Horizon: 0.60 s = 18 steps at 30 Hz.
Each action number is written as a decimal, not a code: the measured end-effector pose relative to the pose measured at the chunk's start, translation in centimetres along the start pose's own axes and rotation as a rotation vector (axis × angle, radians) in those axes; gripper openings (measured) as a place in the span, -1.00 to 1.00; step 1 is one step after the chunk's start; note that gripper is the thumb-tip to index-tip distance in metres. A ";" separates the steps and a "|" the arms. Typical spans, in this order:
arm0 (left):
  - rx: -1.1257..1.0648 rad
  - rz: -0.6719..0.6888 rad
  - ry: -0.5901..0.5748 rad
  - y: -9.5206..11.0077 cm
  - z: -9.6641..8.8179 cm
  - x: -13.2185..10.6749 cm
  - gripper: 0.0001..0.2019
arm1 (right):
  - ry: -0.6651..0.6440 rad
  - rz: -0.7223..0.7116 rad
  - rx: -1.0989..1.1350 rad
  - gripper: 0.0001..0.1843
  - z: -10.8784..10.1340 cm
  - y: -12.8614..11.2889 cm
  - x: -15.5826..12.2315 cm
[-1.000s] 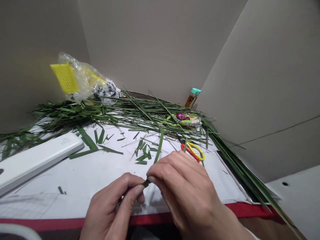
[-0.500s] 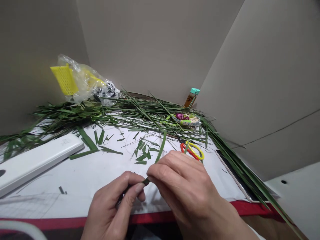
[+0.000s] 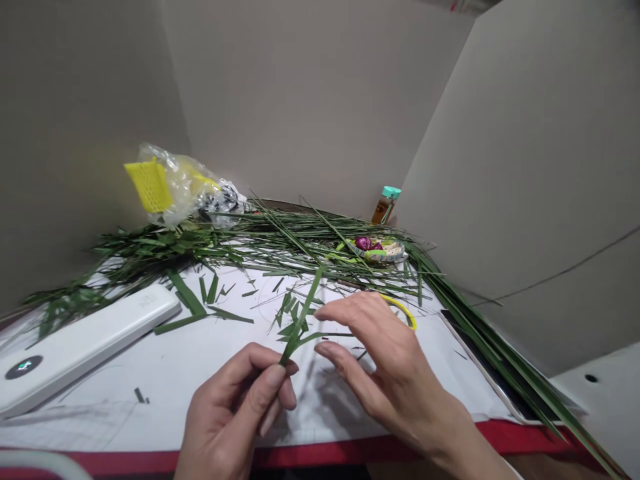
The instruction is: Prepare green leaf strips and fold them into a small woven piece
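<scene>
My left hand [image 3: 245, 407] pinches the lower end of a green leaf strip [image 3: 306, 308] between thumb and fingers, low over the white paper. From the pinch the strip fans into two blades, one rising up and away, the other bending right behind my right hand [image 3: 373, 360]. That hand is open, thumb and fingers apart, just right of the strip, and I see nothing held in it. Behind its knuckles shows one yellow handle loop of the scissors [image 3: 406, 312]; the rest of them is covered.
Cut leaf pieces [image 3: 287, 320] lie on the paper [image 3: 120, 360]. A white device [image 3: 95, 347] lies left. Long leaves [image 3: 300, 230] are heaped at the back, by a small woven basket [image 3: 393, 255] and a bottle [image 3: 385, 207]. A tablet [image 3: 505, 373] sits right, under leaves.
My right hand has let go of the strip, opened and drawn back to the right. The two blades now spread apart above my left hand, which keeps its pinch. The view has shifted slightly.
</scene>
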<state>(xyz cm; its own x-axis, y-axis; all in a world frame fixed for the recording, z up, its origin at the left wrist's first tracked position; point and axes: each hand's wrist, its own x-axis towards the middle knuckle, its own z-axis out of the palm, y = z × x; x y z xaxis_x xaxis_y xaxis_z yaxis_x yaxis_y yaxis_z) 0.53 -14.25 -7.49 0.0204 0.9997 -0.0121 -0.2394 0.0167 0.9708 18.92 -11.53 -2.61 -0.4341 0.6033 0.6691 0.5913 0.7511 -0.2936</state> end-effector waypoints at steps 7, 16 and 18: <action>-0.168 -0.009 0.006 1.0 0.4 0.8 -0.74 | 0.012 -0.074 -0.011 -0.83 1.1 1.3 1.3; 0.108 0.146 0.099 0.7 -0.1 1.5 -0.73 | 0.013 -0.408 -0.383 -0.68 -1.4 -1.4 5.4; 0.121 0.166 0.122 0.4 -0.3 1.6 -0.75 | 0.022 -0.475 -0.437 -0.67 -1.7 -2.3 5.2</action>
<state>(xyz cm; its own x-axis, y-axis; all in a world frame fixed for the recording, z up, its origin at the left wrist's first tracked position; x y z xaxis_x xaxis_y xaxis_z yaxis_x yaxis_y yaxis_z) 0.16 -12.65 -7.17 -0.1287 0.9834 0.1279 -0.1113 -0.1424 0.9835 16.42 -10.57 2.70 -0.7053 0.2233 0.6729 0.5625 0.7539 0.3394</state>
